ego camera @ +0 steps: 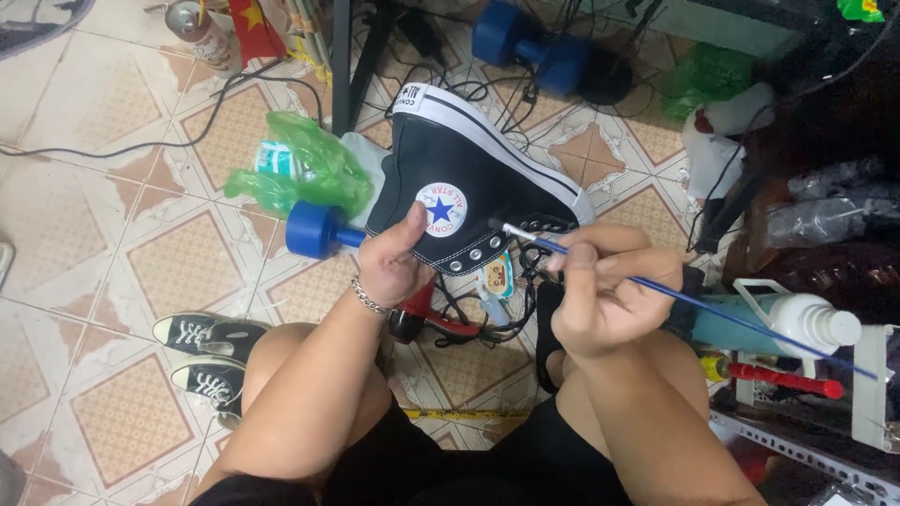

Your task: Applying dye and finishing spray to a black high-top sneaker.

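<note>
My left hand grips a black high-top canvas sneaker from below, thumb resting beside its round ankle patch with a blue star. The shoe is held upside down, its white sole pointing away from me. My right hand holds a thin blue-handled paintbrush; the bristle tip touches the shoe near its lace eyelets. A chain bracelet sits on my left wrist.
A blue dumbbell and a green plastic bag lie on the tiled floor left of the shoe. A pair of black sneakers stands by my left knee. A red-handled tool and cables lie between my knees. A white bottle rests on the right.
</note>
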